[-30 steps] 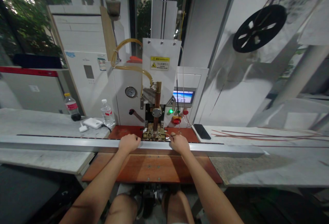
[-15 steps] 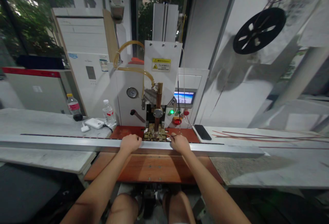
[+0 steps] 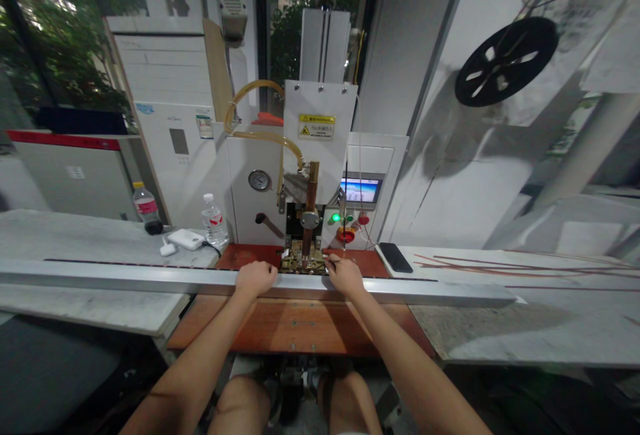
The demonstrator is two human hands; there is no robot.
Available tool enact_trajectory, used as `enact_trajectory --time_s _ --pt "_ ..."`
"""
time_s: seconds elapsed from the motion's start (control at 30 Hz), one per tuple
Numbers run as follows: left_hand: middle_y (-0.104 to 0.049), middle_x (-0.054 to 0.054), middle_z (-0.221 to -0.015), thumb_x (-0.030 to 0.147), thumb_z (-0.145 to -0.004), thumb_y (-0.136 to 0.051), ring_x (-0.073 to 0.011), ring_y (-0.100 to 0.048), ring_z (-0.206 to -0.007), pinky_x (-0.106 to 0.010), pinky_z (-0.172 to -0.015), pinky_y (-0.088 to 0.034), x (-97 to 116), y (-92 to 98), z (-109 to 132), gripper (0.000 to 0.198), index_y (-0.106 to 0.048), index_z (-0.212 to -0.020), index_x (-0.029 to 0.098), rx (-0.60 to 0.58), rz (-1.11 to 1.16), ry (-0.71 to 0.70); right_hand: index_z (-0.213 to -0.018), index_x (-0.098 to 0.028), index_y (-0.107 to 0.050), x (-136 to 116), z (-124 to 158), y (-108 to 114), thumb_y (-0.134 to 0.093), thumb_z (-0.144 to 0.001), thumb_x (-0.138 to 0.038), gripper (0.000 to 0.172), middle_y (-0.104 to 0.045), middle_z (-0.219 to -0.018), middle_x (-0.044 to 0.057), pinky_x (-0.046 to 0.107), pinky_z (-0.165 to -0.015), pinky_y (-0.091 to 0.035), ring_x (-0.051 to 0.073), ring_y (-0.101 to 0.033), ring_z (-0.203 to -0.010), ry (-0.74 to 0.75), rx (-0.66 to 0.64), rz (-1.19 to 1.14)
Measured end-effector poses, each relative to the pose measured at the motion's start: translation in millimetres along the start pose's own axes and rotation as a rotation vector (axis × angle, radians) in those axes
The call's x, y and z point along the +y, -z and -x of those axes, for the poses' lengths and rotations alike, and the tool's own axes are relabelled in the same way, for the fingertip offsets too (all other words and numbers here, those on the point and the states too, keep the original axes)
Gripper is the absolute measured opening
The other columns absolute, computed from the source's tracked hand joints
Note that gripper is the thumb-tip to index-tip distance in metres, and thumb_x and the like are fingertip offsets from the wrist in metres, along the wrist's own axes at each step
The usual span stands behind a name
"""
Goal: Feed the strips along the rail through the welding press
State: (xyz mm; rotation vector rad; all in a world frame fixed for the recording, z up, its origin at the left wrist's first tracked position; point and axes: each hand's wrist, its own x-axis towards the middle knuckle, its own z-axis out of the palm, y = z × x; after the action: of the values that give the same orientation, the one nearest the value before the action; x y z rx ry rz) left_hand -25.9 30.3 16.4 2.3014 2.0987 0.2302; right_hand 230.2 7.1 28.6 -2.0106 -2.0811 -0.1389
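A long silver metal rail [image 3: 165,278] lies across the bench before me, with a thin dark strip [image 3: 125,266] along its far edge. My left hand [image 3: 256,278] rests over the rail, fingers curled down at the strip; what they grip is hidden. My right hand [image 3: 345,276] is closed in a pinch around a thin, dark, rod-like thing [image 3: 334,260], too small to name. Between both hands, a brass-coloured fixture [image 3: 295,258] sits under the copper-coloured vertical rod [image 3: 310,188] of a white press machine [image 3: 315,102]. The rod's lower tip is close to the fixture.
A reddish-brown board [image 3: 300,325] lies under the rail. At left stand a clear water bottle [image 3: 214,220], a cola bottle [image 3: 146,207] and a white power bank [image 3: 186,240]. At right are a black phone [image 3: 395,257] and thin reddish rods [image 3: 475,262]. A lit screen [image 3: 361,190] faces me.
My right hand has shifted slightly left, closer to the fixture, still pinching the thin dark thing. My left hand stays at the same part of the rail. The camera view has moved slightly.
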Motion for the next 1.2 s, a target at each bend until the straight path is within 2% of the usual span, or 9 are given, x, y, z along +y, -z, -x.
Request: enact_trajectory --time_s 0.37,0.67,1.0,1.2 --pt "-0.07 -0.014 -0.09 0.041 -0.085 -0.029 -0.025 -0.065 -0.086 -0.033 -0.076 -0.046 2 2.0 2 0.05 -0.073 -0.09 0.019 0.004 -0.008 -0.003 -0.104 -0.022 -0.057 -20 3 -3 -0.028 -0.094 -0.037 0.034 -0.069 -0.092 0.008 0.026 -0.073 -0.039 0.019 -0.063 -0.086 0.056 -0.046 0.036" --pt "-0.07 -0.013 -0.091 0.042 -0.086 -0.025 -0.0258 -0.064 -0.087 -0.036 -0.076 -0.046 -1 -0.1 1 0.052 -0.072 -0.088 0.019 0.005 -0.033 -0.039 -0.105 -0.022 -0.058 -22 6 -2 -0.027 -0.094 -0.039 0.037 -0.068 -0.093 0.008 0.027 -0.076 -0.04 0.019 -0.063 -0.088 0.045 -0.058 0.033" --pt "-0.07 -0.012 -0.091 0.041 -0.088 -0.024 -0.0234 -0.064 -0.087 -0.033 -0.077 -0.046 -1 2.3 2 0.051 -0.07 -0.089 0.019 0.03 -0.005 -0.036 -0.104 -0.022 -0.059 -22 5 1 -0.028 -0.094 -0.038 0.037 -0.068 -0.092 0.009 0.028 -0.076 -0.042 0.02 -0.063 -0.087 0.047 -0.068 0.028" --pt "-0.071 -0.01 -0.094 0.041 -0.089 -0.024 -0.0207 -0.064 -0.091 -0.029 -0.082 -0.045 -8 3.0 -4 0.051 -0.07 -0.088 0.021 0.004 0.052 -0.059 -0.102 -0.022 -0.06 -21 5 1 -0.028 -0.093 -0.037 0.036 -0.068 -0.088 0.009 0.029 -0.073 -0.043 0.022 -0.064 -0.083 0.075 -0.04 0.029"
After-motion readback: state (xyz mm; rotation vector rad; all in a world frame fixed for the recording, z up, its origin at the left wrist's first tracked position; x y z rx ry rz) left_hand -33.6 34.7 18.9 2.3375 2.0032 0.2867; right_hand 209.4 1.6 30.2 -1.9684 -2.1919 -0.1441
